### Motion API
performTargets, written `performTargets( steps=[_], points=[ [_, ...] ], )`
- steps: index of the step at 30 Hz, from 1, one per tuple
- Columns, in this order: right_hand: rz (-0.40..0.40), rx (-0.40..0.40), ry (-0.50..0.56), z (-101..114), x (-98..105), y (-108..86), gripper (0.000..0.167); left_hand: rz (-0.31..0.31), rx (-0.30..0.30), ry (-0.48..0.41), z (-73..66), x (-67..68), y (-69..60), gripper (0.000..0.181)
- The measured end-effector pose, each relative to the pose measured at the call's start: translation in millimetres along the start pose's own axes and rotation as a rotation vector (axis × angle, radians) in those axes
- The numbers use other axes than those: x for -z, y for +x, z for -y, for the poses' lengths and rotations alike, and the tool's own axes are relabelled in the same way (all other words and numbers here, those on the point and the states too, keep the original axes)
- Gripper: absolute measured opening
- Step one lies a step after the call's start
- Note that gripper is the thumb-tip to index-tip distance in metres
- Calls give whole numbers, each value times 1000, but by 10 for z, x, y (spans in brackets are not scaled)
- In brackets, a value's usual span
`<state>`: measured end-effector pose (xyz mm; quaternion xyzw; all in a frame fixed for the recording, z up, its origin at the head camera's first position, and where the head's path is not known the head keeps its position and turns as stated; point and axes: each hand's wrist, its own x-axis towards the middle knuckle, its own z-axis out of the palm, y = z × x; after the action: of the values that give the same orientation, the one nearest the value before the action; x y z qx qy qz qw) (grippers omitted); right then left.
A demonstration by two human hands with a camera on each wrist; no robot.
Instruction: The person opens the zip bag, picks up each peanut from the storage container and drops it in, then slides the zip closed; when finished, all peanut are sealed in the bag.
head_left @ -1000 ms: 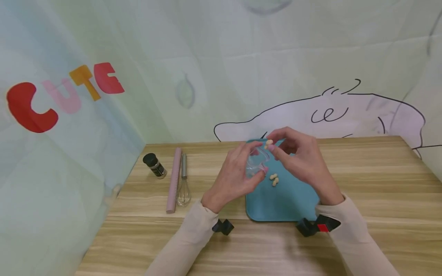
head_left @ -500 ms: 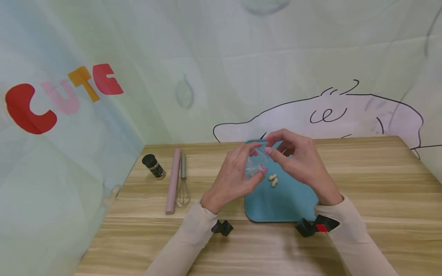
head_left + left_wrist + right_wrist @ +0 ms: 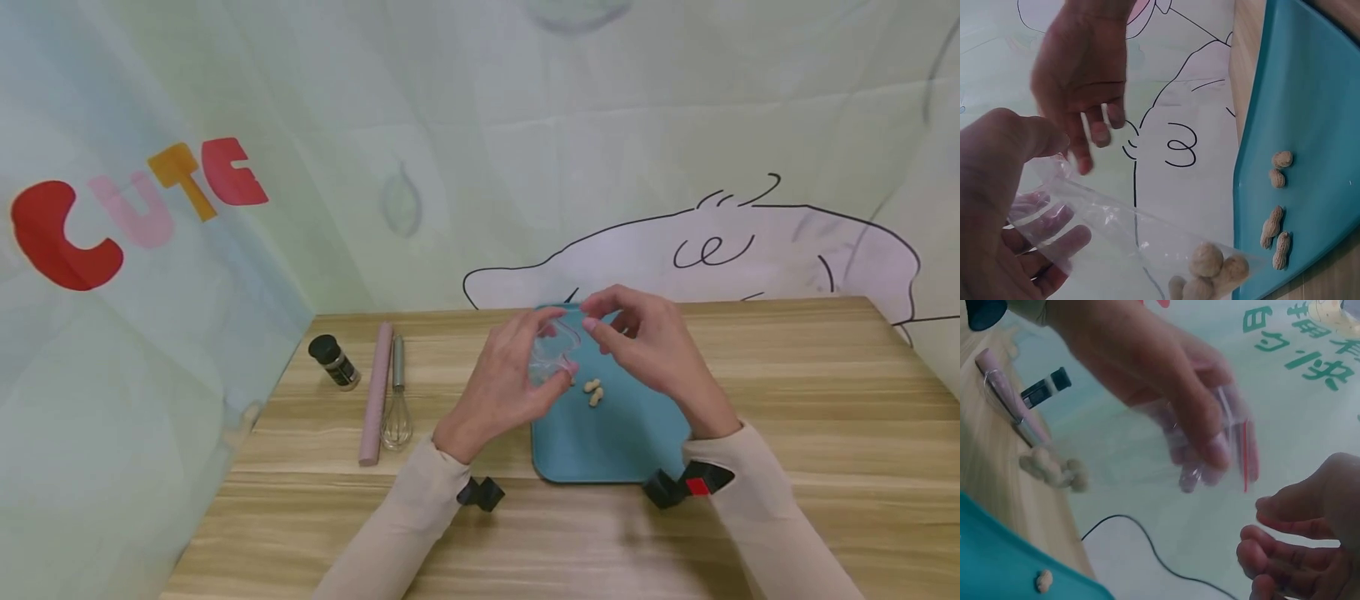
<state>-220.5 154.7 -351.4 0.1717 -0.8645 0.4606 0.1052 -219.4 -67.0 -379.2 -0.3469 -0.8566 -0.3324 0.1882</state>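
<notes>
My left hand (image 3: pixel 506 375) holds a clear zip bag (image 3: pixel 1116 212) by its mouth, with the thumb on one side and fingers on the other. Several peanuts (image 3: pixel 1205 259) lie in the bag's lower corner. Just right of the bag's mouth, my right hand (image 3: pixel 648 346) hangs loosely bent; in the right wrist view its thumb and fingertips (image 3: pixel 1254 550) are apart with nothing between them. Below both hands is a blue tray (image 3: pixel 622 446). A few loose peanuts (image 3: pixel 1282 159) lie on it, partly hidden by the hands in the head view.
Left of the tray, a whisk (image 3: pixel 397 400) and a pink rolling pin (image 3: pixel 376 396) lie side by side on the wooden table (image 3: pixel 810 400). A black-capped seasoning jar (image 3: pixel 334 362) is farther left. A printed cloth (image 3: pixel 360 150) hangs behind the table.
The peanut pinched in my right fingertips a second ago is gone from them. That hand has drawn slightly right, off the bag's mouth. My left hand keeps its hold on the bag.
</notes>
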Motion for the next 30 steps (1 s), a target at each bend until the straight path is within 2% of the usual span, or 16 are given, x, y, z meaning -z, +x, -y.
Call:
performTargets(
  steps=[4, 7, 14, 18, 21, 30],
  points=[
    [97, -93, -50, -162, -28, 62, 21, 0, 2, 15, -1, 15, 7, 60],
    [193, -128, -102, -320, -67, 103, 22, -1, 7, 18, -9, 20, 5, 60],
    [384, -72, -203, -629, -168, 150, 18, -5, 0, 29, -8, 19, 0, 61],
    [467, -86, -269, -727, -251, 153, 17, -2, 5, 38, -14, 21, -3, 61],
    [478, -105, -291, -771, -318, 149, 16, 1, 15, 41, -19, 25, -9, 61],
    [454, -81, -347, -844, -393, 135, 15, 5, 21, 33, -19, 8, -10, 62]
  ],
)
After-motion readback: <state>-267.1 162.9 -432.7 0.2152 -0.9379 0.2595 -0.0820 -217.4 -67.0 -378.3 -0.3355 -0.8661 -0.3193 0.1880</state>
